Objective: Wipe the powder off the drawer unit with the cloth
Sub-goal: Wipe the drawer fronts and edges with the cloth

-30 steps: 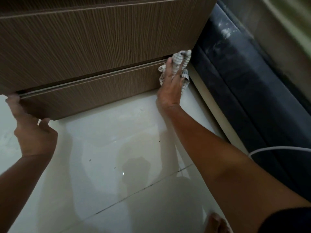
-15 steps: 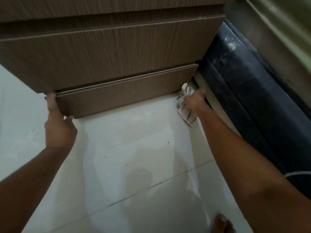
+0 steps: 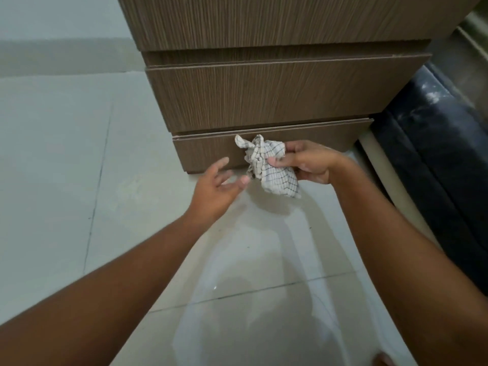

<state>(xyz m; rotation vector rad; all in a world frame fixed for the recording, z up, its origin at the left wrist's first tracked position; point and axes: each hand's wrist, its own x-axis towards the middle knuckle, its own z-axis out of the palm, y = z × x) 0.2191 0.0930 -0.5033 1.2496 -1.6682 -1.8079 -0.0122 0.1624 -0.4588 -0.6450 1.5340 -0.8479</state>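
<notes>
The wood-grain drawer unit (image 3: pixel 264 96) stands on the floor ahead, its bottom drawer (image 3: pixel 317 138) slightly forward of the ones above. A crumpled white cloth with thin dark checks (image 3: pixel 269 165) hangs in front of that bottom drawer. My right hand (image 3: pixel 306 162) is shut on the cloth, pinching it between thumb and fingers, and is apart from the drawer front. My left hand (image 3: pixel 219 186) hovers just left of the cloth with fingers spread, its fingertips close to the cloth's lower edge. No powder is clearly visible on the drawer fronts.
Pale glossy floor tiles (image 3: pixel 79 180) spread to the left and below my arms. A dark upholstered bed base (image 3: pixel 435 154) with white dusty smears lies right of the unit, with a pale skirting strip (image 3: pixel 375 154) between them. A toe shows at the bottom right.
My right hand lifted the cloth from the drawer's right end on the floor to the middle front. My left hand let go of the drawer's left corner and moved right toward the cloth.
</notes>
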